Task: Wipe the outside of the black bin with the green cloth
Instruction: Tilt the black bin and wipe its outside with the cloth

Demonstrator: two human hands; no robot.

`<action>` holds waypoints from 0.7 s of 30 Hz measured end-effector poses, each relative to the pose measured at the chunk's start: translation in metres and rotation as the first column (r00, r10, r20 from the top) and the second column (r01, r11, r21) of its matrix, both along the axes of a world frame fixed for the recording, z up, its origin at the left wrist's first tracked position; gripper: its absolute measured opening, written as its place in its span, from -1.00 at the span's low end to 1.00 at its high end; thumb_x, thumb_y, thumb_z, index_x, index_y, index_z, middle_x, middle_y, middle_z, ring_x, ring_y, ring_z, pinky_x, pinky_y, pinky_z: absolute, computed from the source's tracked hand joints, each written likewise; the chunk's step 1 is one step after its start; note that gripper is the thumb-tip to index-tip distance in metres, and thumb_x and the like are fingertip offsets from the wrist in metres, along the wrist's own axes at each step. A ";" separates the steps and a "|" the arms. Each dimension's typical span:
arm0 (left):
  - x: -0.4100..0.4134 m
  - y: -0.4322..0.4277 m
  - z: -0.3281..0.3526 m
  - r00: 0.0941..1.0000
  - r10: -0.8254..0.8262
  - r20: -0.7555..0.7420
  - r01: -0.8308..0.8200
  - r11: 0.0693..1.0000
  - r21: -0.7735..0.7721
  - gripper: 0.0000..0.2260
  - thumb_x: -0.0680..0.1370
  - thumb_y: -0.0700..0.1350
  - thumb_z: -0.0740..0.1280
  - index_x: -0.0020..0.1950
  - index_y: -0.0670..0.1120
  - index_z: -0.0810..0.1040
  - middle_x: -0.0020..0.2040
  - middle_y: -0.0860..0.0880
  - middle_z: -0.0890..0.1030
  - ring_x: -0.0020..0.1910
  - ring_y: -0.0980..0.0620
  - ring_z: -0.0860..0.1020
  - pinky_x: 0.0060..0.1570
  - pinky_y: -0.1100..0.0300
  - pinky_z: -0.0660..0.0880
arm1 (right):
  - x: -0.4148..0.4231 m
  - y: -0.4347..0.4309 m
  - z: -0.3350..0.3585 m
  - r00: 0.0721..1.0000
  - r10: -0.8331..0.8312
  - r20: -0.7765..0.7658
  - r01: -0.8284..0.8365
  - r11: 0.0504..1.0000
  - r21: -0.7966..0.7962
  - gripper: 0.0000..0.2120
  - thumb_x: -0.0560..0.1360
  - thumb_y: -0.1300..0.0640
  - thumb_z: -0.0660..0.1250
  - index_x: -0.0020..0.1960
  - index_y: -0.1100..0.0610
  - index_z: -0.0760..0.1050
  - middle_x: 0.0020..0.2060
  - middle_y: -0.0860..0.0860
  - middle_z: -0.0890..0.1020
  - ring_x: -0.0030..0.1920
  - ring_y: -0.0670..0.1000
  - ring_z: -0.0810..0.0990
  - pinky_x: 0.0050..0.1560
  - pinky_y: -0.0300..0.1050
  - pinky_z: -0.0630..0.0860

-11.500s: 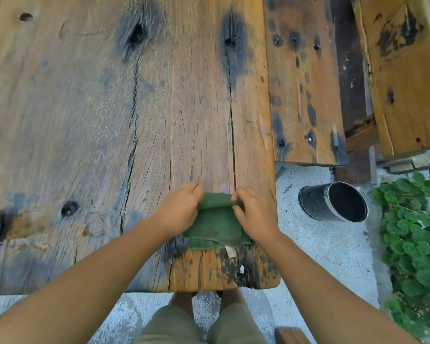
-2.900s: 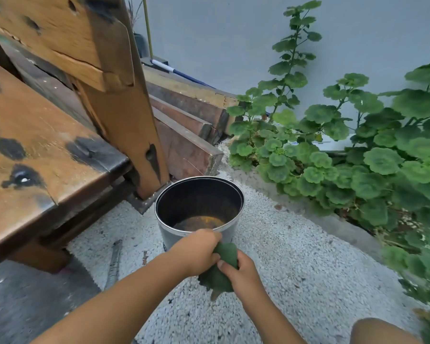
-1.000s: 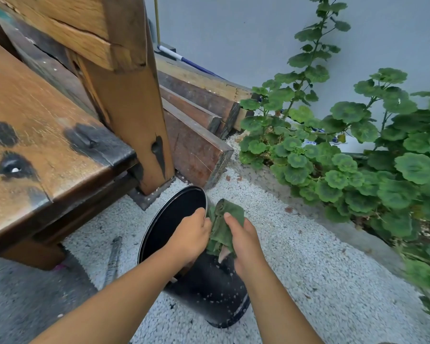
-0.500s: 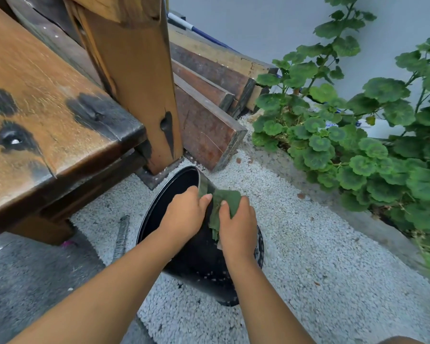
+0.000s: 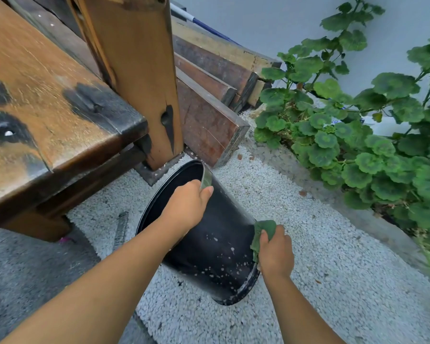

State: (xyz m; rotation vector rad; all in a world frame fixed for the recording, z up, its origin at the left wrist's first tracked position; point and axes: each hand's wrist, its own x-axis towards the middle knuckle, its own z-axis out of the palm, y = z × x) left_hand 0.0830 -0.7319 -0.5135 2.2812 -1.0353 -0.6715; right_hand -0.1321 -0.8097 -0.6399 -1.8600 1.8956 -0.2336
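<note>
The black bin (image 5: 216, 247) is tilted on the gravel, its mouth turned up and to the left, its base at the lower right. White specks dot its dark side. My left hand (image 5: 185, 207) grips the rim at the top, fingers over the edge. My right hand (image 5: 274, 252) holds the bunched green cloth (image 5: 263, 232) pressed against the bin's right side, near the base. Most of the cloth is hidden under my fingers.
A worn wooden bench (image 5: 47, 115) and its thick post (image 5: 139, 78) stand close on the left, just behind the bin. Stacked timber beams (image 5: 209, 95) lie behind. Leafy green plants (image 5: 358, 135) line the right along a low concrete edge. White gravel (image 5: 320, 256) covers the ground.
My right hand has slid the cloth from the rim down the bin's right side toward the base. My left hand stays on the rim, holding the bin tilted.
</note>
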 end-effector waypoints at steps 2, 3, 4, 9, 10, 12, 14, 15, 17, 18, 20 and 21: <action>-0.002 -0.002 0.000 1.000 -0.003 -0.021 0.003 1.000 0.000 -0.60 0.67 0.07 0.15 -0.30 -0.07 0.20 -0.39 0.00 0.31 -0.43 0.00 0.27 -0.43 0.08 0.16 | -0.002 0.001 -0.002 1.000 -0.007 0.013 0.007 1.000 0.005 -0.68 0.68 -0.06 0.18 0.27 0.16 0.43 0.02 0.16 0.54 -0.23 0.11 0.46 -0.31 -0.06 0.37; -0.002 -0.002 0.000 0.999 -0.002 -0.034 0.002 1.000 -0.011 -0.59 0.67 0.08 0.14 -0.30 -0.08 0.19 -0.39 0.00 0.30 -0.42 0.00 0.26 -0.43 0.08 0.15 | -0.002 0.001 -0.001 1.000 -0.010 0.024 0.009 1.000 0.010 -0.68 0.68 -0.06 0.18 0.26 0.17 0.43 0.03 0.16 0.54 -0.23 0.11 0.47 -0.31 -0.06 0.38; -0.003 -0.003 0.001 0.999 0.000 -0.054 -0.001 1.000 -0.028 -0.58 0.67 0.09 0.13 -0.31 -0.08 0.18 -0.39 0.00 0.28 -0.41 -0.01 0.26 -0.42 0.08 0.15 | -0.003 0.000 0.000 0.999 -0.010 0.036 0.010 1.000 0.019 -0.67 0.68 -0.06 0.18 0.26 0.17 0.43 0.03 0.16 0.54 -0.22 0.12 0.47 -0.29 -0.06 0.39; -0.002 -0.005 0.007 0.970 0.002 -0.241 -0.022 0.997 -0.080 -0.57 0.68 0.09 0.10 -0.35 -0.04 0.13 -0.40 0.04 0.20 -0.42 0.03 0.19 -0.37 0.10 0.08 | -0.007 -0.004 0.022 0.993 -0.019 0.120 0.019 1.000 -0.004 -0.68 0.67 -0.07 0.22 0.23 0.17 0.43 0.07 0.15 0.50 -0.25 0.04 0.48 -0.29 -0.09 0.40; -0.003 -0.006 0.008 0.963 0.011 -0.270 -0.033 0.996 -0.077 -0.57 0.68 0.08 0.10 -0.36 -0.03 0.13 -0.42 0.05 0.19 -0.44 0.04 0.18 -0.37 0.11 0.08 | -0.006 -0.003 0.029 0.985 -0.030 0.168 0.037 0.999 -0.034 -0.69 0.67 -0.07 0.22 0.21 0.17 0.43 0.07 0.13 0.49 -0.27 -0.03 0.47 -0.34 -0.12 0.37; -0.004 -0.009 0.010 0.950 0.037 -0.309 -0.062 0.996 -0.072 -0.55 0.68 0.07 0.10 -0.38 -0.02 0.13 -0.47 0.09 0.18 -0.48 0.07 0.16 -0.38 0.12 0.06 | 0.002 0.001 0.047 0.963 -0.030 0.269 0.056 0.994 -0.089 -0.73 0.66 -0.05 0.24 0.17 0.15 0.44 0.05 0.09 0.47 -0.25 -0.13 0.45 -0.37 -0.23 0.32; -0.008 -0.014 0.012 0.940 0.078 -0.332 -0.103 0.993 -0.058 -0.54 0.68 0.07 0.10 -0.41 0.00 0.13 -0.52 0.10 0.17 -0.51 0.07 0.14 -0.39 0.13 0.05 | 0.015 0.008 0.067 0.929 0.001 0.370 0.044 0.993 -0.111 -0.80 0.65 -0.05 0.25 0.12 0.09 0.44 0.00 0.03 0.47 -0.21 -0.15 0.49 -0.35 -0.29 0.32; -0.009 -0.017 0.012 0.933 0.106 -0.344 -0.132 0.990 -0.052 -0.54 0.68 0.06 0.10 -0.41 -0.01 0.14 -0.51 0.09 0.17 -0.50 0.06 0.15 -0.39 0.12 0.05 | 0.024 0.014 0.077 0.911 0.024 0.412 0.026 0.993 -0.114 -0.82 0.65 -0.05 0.26 0.10 0.06 0.44 -0.02 0.00 0.48 -0.20 -0.15 0.51 -0.34 -0.32 0.33; -0.009 -0.022 0.011 0.914 0.163 -0.371 -0.190 0.981 -0.038 -0.56 0.68 0.06 0.09 -0.39 -0.03 0.19 -0.46 0.05 0.23 -0.45 0.02 0.20 -0.39 0.11 0.07 | 0.042 0.024 0.095 0.873 0.075 0.482 -0.022 0.993 -0.116 -0.86 0.64 -0.06 0.26 0.06 0.01 0.44 -0.04 -0.04 0.51 -0.18 -0.15 0.54 -0.33 -0.33 0.36; -0.009 -0.024 0.011 0.906 0.183 -0.382 -0.209 0.977 -0.030 -0.58 0.67 0.07 0.09 -0.37 -0.04 0.24 -0.43 0.02 0.27 -0.43 0.01 0.24 -0.39 0.10 0.11 | 0.051 0.030 0.103 0.850 0.097 0.517 -0.045 0.993 -0.112 -0.87 0.64 -0.06 0.26 0.05 -0.01 0.45 -0.05 -0.04 0.53 -0.17 -0.13 0.55 -0.30 -0.29 0.39; -0.008 -0.026 0.012 0.894 0.194 -0.404 -0.225 0.974 -0.031 -0.55 0.68 0.08 0.08 -0.39 -0.04 0.33 -0.40 0.00 0.33 -0.40 0.00 0.31 -0.37 0.12 0.18 | 0.067 0.040 0.113 0.810 0.122 0.574 -0.084 0.992 -0.093 -0.89 0.61 -0.08 0.30 0.04 -0.05 0.45 -0.06 -0.05 0.55 -0.14 -0.09 0.58 -0.24 -0.20 0.45; -0.007 -0.027 0.012 0.883 0.192 -0.428 -0.229 0.973 -0.036 -0.51 0.67 0.07 0.09 -0.44 -0.01 0.39 -0.40 0.00 0.38 -0.39 0.00 0.34 -0.36 0.13 0.23 | 0.075 0.044 0.115 0.797 0.122 0.591 -0.091 0.992 -0.082 -0.87 0.58 -0.10 0.32 0.03 -0.08 0.44 -0.07 -0.06 0.56 -0.14 -0.09 0.58 -0.24 -0.19 0.45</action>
